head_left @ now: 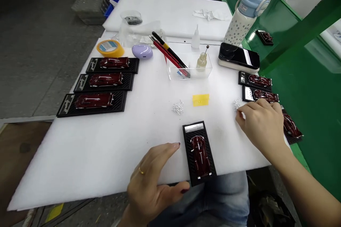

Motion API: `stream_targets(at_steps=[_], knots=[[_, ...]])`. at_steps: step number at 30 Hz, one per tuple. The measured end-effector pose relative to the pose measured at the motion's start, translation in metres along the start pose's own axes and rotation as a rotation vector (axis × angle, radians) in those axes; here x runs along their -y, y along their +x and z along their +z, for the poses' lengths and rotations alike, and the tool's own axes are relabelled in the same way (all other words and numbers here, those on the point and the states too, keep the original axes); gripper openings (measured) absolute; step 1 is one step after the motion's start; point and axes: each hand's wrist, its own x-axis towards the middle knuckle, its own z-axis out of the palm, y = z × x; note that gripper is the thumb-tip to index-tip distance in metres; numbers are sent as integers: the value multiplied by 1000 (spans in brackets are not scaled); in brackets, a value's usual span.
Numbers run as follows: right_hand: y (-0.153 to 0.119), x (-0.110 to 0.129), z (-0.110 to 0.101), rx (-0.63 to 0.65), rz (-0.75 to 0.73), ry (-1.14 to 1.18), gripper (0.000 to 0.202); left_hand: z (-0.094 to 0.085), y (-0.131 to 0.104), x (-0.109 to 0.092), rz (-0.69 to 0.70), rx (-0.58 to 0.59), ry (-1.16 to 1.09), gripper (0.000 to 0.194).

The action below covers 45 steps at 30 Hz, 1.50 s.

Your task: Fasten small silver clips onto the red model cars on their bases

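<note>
A dark red model car (200,158) sits on a black textured base (189,150) at the front edge of the white work surface. Just left of that base is my left hand (153,179), thumb and forefinger spread apart, holding nothing. At the right, my right hand (262,126) has thumb and forefinger pinched together beside a small pile of tiny silvery parts (236,104); what the pinch holds, if anything, is too small to see. Another pile of silvery bits (178,107) lies beyond the car, near a yellow sticky note (200,100).
Three cars on bases (94,100) line the left; several more (259,81) stand at the right, partly behind my hand. Farther back are a clear tray (173,74) with pen-like tools, a small glass bottle (201,61), yellow tape (110,48), a phone (239,56) and a drinking bottle (241,17).
</note>
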Motion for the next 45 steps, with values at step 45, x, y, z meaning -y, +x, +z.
stream_targets(at_steps=[45], knots=[[60, 40, 31, -49, -213, 547, 20, 17, 12, -19, -151, 91, 40, 104]])
